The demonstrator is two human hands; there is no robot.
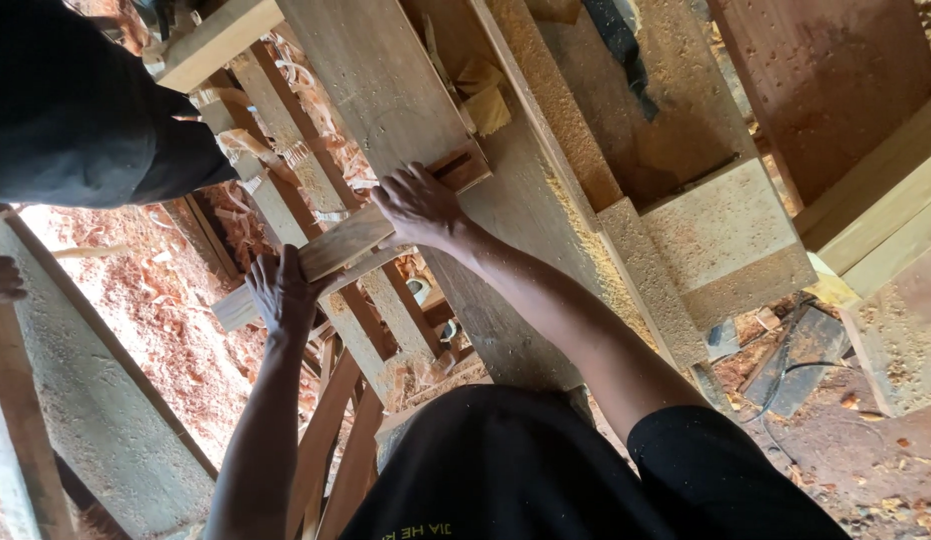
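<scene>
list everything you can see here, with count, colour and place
board: one, pale brown, under both hands, centre left
bench: one, dusty brown, centre
shavings: many, reddish, floor at left
frame: several slats, brown, below the board
cable: one, black, floor at right
other person: one, dark clothes, top left
shirt: one, black, bottom centre
left hand: gripping the board's near end
right hand: pressing the board's far end
</scene>
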